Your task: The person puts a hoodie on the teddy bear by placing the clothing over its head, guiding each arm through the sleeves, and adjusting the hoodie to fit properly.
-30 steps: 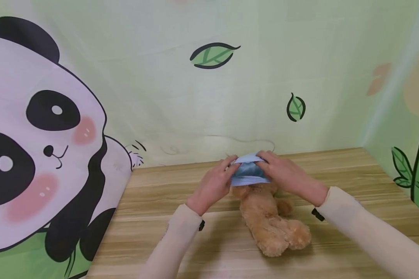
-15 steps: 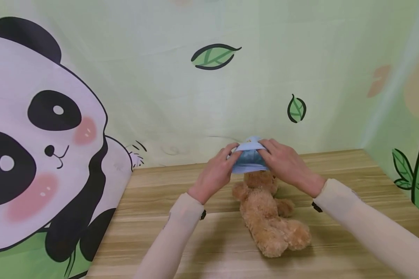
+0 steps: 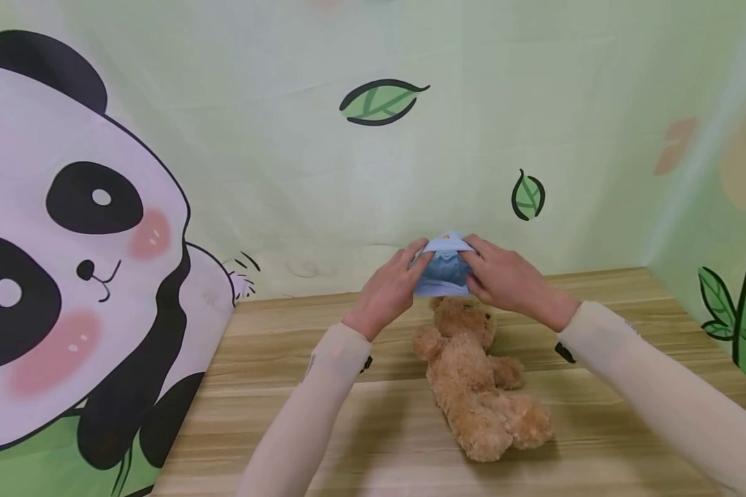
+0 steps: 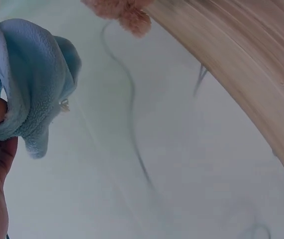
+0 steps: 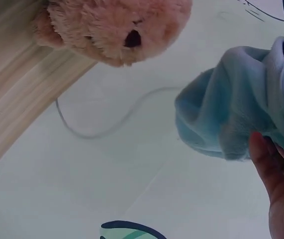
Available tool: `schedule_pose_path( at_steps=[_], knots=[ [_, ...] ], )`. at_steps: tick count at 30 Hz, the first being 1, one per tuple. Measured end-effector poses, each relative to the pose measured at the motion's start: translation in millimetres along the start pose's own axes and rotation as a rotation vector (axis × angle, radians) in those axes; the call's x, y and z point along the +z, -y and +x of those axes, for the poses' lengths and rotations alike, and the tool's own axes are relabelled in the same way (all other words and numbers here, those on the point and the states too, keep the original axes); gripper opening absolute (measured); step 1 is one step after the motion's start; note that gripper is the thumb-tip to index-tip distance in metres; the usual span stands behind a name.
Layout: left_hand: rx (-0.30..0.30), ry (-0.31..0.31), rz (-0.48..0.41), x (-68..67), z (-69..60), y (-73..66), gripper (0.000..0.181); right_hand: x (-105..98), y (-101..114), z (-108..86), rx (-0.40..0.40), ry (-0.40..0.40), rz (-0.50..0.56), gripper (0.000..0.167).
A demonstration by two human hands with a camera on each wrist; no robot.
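A small light-blue fleece hat with a smooth lining hangs between my hands, its opening toward me. My left hand pinches the left side of the rim, and my right hand pinches the right side. Thumbs reach inside the opening. In the left wrist view, the soft crown of the hat droops away from the fingers. Just below lies a brown teddy bear on its back, head toward the wall, bare of the hat. The right wrist view shows the bear's head apart from the hat.
The bear rests on a wood-grain table. A pale green cloth wall with a printed panda and leaves rises along the table's back edge and left side, with another printed panel at right.
Both hands have lifted the hat up and back off the bear's head toward the wall. The bear's head and arms now show; its body has stayed in place.
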State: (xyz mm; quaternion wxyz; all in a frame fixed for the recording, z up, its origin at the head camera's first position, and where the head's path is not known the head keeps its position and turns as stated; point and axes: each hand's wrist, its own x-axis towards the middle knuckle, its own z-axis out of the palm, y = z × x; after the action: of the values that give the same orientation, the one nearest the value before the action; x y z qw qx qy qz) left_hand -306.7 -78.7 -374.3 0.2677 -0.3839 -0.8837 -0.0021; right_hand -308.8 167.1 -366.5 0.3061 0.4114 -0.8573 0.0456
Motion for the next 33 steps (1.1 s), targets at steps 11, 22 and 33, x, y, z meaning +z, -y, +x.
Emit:
schedule_pose_path(
  at_steps=[11,22,33],
  knots=[
    [0.027,0.010,0.123,22.9,14.5,9.3,0.051,20.2,-20.5,-4.5,-0.001,0.012,-0.073,0.038],
    [0.090,-0.002,0.229,66.3,13.7,17.8,0.041,67.7,-43.2,-20.3,-0.087,-0.117,-0.206,0.028],
    [0.132,0.049,0.297,95.6,5.7,20.2,0.046,98.8,-46.8,-35.6,-0.088,-0.096,-0.261,0.027]
  ],
)
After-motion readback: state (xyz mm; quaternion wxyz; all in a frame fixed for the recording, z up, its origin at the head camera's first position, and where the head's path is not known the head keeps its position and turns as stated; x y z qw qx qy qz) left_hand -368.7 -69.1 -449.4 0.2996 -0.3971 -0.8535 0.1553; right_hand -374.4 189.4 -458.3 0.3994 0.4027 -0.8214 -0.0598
